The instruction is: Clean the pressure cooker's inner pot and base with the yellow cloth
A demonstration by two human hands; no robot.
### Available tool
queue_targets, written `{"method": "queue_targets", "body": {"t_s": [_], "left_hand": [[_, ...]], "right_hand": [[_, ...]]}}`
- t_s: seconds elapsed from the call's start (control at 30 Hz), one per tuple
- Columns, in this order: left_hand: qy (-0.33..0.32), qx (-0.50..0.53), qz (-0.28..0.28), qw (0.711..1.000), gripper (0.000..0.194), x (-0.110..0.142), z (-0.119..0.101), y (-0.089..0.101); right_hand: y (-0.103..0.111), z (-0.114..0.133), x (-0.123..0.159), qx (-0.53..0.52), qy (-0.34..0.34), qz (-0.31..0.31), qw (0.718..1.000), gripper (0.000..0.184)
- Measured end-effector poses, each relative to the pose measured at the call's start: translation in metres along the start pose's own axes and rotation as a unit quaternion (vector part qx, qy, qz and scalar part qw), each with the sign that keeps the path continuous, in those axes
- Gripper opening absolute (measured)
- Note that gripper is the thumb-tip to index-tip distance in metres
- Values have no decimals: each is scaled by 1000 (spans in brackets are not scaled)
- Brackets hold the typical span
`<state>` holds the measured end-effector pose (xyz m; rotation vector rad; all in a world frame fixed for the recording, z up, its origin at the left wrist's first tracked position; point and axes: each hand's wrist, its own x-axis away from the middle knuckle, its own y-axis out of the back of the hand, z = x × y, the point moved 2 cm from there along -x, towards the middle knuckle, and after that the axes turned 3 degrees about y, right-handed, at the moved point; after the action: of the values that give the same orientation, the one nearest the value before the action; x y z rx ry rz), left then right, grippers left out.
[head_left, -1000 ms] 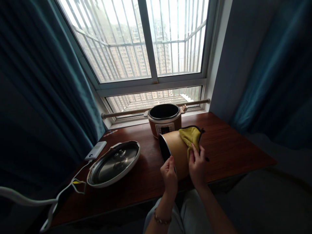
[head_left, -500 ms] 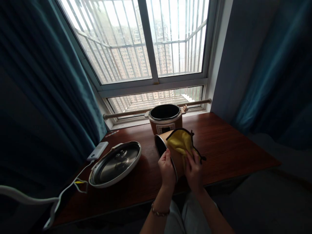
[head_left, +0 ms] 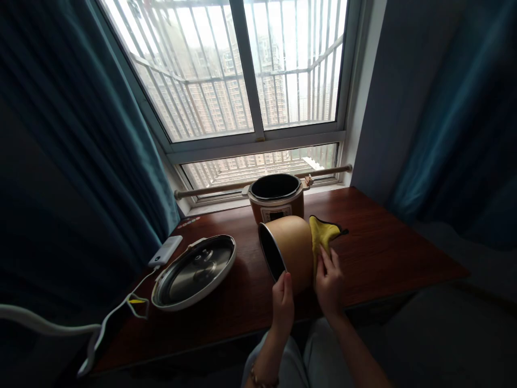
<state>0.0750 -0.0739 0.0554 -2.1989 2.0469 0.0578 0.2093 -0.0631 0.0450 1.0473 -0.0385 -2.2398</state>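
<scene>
A tan inner pot (head_left: 288, 247) lies tilted on its side above the wooden table (head_left: 375, 248), its dark mouth turned left. My left hand (head_left: 283, 303) is closed on the pot's rim at the near edge. My right hand (head_left: 329, 277) presses a yellow cloth (head_left: 322, 235) against the pot's right side, near its base, fingers closed on the cloth. Just behind the pot stands the cooker body (head_left: 277, 196), open and without its lid.
The cooker's lid (head_left: 196, 271) lies upside down on the table's left part. A white power bank (head_left: 165, 250) with a cable sits at the far left edge. Teal curtains hang on both sides of the barred window. My knees are under the table's front edge.
The yellow cloth has slid from the top of the pot to its right side near the base. The pot has turned a little, and my left hand has shifted lower on the rim.
</scene>
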Motion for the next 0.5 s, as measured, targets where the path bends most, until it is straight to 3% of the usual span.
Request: {"method": "queue_targets", "body": {"t_s": [0.1, 0.23, 0.33, 0.5], "left_hand": [[0, 7, -27, 1000, 44, -4, -4, 0], [27, 58, -2, 998, 39, -12, -11, -4], [40, 89, 5, 995, 37, -11, -12, -7], [56, 142, -26, 988, 34, -3, -13, -13]], "right_hand": [[-4, 22, 16, -4, 93, 29, 995, 35], [-8, 40, 33, -41, 200, 97, 974, 42], [-9, 29, 27, -36, 177, 80, 980, 40], [-4, 2, 6, -16, 42, -4, 999, 34]]}}
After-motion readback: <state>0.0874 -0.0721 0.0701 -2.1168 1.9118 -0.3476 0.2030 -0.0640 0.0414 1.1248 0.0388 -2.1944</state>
